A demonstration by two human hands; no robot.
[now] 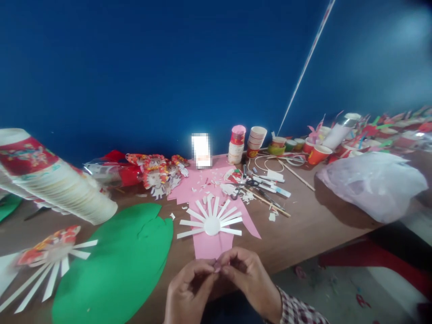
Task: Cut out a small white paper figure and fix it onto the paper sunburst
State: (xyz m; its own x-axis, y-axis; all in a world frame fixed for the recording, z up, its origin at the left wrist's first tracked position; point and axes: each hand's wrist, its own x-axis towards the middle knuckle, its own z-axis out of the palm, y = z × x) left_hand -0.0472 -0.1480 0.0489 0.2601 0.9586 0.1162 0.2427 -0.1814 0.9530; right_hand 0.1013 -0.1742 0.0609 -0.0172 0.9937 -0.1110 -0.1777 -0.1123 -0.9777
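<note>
Both my hands are at the table's front edge, fingertips meeting in a pinch. Between the fingers of my left hand [191, 288] and my right hand [248, 276] is a small pinkish piece [217, 266], mostly covered; its material is hard to make out. Just beyond lies a paper cup cut into white strips [212, 226], fanned around its round base on pink paper [216, 245]. To the left is a large green leaf-shaped sheet [124, 265]. Another cut cup [56, 257], red and white, rests at its left edge.
A long stack of paper cups [64, 184] leans at the left. Farther back are printed paper cutouts [157, 173], scissors [236, 191] among scraps, and upright cup stacks [236, 146]. A white plastic bag [371, 184] sits at the right, with a red stool [364, 258] below the table.
</note>
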